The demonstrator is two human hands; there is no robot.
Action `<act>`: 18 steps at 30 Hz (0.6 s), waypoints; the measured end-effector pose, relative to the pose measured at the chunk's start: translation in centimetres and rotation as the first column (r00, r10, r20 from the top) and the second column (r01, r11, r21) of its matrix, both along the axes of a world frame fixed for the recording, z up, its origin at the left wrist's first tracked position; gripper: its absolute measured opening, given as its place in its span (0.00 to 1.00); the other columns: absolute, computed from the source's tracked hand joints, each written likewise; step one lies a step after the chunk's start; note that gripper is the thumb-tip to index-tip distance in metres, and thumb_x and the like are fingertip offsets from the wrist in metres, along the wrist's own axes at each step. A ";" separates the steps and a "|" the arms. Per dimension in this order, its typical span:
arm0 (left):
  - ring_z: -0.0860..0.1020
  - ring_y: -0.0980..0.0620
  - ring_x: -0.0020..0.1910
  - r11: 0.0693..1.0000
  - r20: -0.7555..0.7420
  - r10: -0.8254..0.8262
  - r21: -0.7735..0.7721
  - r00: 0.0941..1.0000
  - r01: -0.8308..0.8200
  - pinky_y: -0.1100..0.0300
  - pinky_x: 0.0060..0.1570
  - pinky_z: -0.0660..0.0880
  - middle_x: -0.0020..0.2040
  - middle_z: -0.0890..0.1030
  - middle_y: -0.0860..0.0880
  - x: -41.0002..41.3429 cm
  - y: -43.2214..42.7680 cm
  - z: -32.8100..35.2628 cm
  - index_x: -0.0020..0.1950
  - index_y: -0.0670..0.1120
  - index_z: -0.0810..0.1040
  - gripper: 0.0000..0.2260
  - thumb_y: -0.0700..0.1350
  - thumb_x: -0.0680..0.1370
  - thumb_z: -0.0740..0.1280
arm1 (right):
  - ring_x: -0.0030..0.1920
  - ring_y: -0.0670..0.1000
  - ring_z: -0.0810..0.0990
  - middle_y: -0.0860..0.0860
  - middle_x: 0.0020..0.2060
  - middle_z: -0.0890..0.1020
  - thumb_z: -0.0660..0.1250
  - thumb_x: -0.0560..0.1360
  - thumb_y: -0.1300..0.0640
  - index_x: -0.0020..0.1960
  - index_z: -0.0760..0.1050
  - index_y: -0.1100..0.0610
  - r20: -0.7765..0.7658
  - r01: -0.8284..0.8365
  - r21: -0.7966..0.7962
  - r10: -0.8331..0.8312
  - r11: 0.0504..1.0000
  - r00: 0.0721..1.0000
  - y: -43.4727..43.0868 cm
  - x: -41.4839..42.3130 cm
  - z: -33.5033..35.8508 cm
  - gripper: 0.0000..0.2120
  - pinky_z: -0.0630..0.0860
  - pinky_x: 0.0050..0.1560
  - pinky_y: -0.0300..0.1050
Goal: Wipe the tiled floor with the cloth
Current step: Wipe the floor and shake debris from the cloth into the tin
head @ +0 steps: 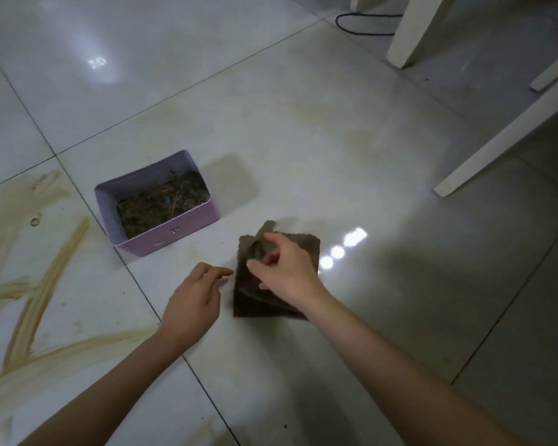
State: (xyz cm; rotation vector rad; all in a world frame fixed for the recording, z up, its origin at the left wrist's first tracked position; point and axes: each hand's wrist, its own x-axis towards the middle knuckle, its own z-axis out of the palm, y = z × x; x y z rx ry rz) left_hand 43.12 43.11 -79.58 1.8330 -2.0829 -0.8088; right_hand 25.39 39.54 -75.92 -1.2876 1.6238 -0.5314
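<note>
The folded dark-brown cloth [305, 249] lies on the glossy pale tiled floor [335, 149], near a lilac rectangular box [178, 234] of brown debris — the right hand [287, 268] pinches its top fold, the left hand [192, 302] loosely curled, holding nothing, beside its left edge.

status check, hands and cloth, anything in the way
Right hand pinches folded brown cloth on tiled floor. Left hand empty beside it. Purple box of debris close left.

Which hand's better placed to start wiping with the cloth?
Right, most likely. The right hand pinches a fold of the cloth; the left hand sits beside its edge, holding nothing.
</note>
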 end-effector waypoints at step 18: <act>0.47 0.39 0.77 0.969 0.538 0.168 0.062 0.826 -0.237 0.37 0.73 0.51 0.78 0.48 0.37 7.8 5.1 -4.1 0.77 0.38 0.49 0.43 0.70 0.75 0.37 | 0.73 0.60 0.66 0.60 0.71 0.70 0.49 0.82 0.51 0.70 0.71 0.62 -0.649 -0.499 -0.384 0.157 0.777 0.744 -8.8 -5.4 -8.2 0.24 0.57 0.72 0.60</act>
